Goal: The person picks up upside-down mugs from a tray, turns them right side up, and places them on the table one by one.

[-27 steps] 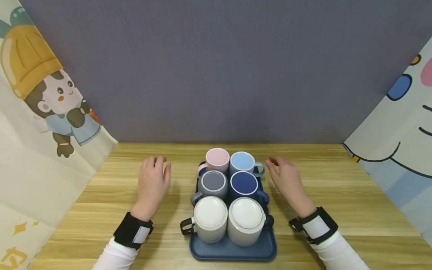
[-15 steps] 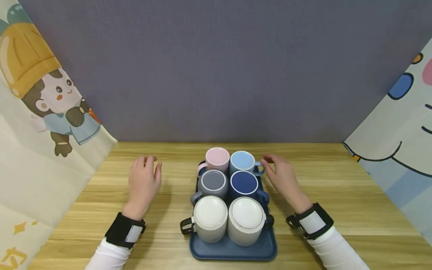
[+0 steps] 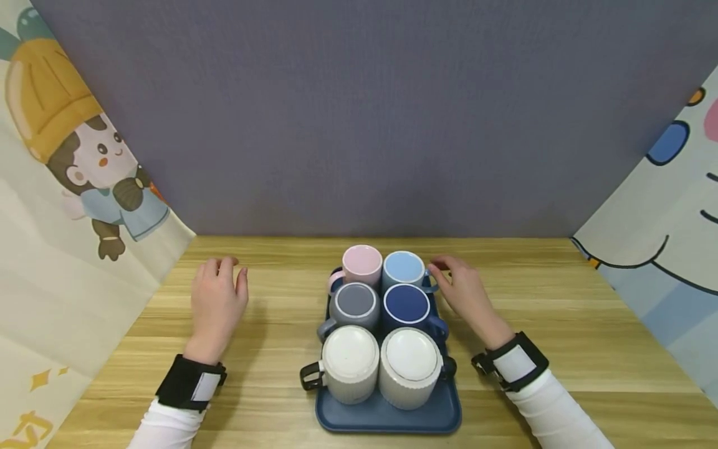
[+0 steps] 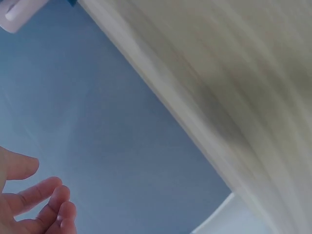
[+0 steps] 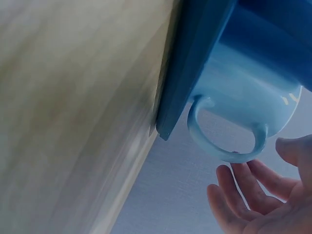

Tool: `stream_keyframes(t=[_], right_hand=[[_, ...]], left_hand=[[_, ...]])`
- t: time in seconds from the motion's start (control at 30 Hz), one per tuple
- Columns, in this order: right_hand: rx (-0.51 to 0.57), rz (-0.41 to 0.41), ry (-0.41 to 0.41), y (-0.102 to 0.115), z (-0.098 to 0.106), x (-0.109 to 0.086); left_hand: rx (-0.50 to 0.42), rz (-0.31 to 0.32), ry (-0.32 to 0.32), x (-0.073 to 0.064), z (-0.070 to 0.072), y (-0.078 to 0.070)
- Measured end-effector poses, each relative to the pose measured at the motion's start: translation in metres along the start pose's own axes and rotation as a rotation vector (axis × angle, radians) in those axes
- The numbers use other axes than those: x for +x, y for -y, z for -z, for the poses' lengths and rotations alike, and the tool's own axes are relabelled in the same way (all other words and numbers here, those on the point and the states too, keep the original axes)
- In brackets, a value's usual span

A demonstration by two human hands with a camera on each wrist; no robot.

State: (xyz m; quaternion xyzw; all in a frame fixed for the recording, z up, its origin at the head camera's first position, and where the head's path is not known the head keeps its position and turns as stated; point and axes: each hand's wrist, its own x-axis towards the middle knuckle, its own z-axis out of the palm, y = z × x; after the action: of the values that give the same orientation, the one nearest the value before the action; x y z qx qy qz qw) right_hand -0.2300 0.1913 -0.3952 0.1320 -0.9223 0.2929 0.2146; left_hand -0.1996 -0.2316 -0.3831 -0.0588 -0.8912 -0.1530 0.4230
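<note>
My right hand [image 3: 462, 290] is beside the light blue mug [image 3: 404, 267] at the back right of a dark blue tray [image 3: 387, 424]. In the right wrist view its loosely bent fingers [image 5: 251, 187] reach the outer side of the mug's handle [image 5: 207, 141]; whether they touch it I cannot tell. The thumb stays apart from the handle. Left of the tray, my left hand [image 3: 215, 305] hovers over the table, relaxed and holding nothing. A pink mug [image 3: 361, 262] stands next to the light blue one.
On the same tray are a grey mug [image 3: 354, 302], a navy mug [image 3: 406, 305] and two white ribbed mugs [image 3: 350, 368] with black handles, bottoms up. The wooden table [image 3: 280, 386] ends at a grey back panel [image 3: 359, 125]. Printed cloths hang on both sides.
My right hand has moved left to the light blue mug's handle. My left hand has drifted left, away from the tray. The mugs and tray have stayed put.
</note>
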Motion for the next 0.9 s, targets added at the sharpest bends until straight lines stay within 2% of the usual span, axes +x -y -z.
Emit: stream_keyframes(t=[0.6,0.9], right_hand=[[0.044,-0.017,0.118,-0.009,-0.001,0.006],[0.028,0.044,0.147,-0.012,0.0,0.009]], left_hand=[[0.027,0.019,-0.021,-0.004,0.012,0.026],[0.056,0.032,-0.02,-0.008,0.019,0.036]])
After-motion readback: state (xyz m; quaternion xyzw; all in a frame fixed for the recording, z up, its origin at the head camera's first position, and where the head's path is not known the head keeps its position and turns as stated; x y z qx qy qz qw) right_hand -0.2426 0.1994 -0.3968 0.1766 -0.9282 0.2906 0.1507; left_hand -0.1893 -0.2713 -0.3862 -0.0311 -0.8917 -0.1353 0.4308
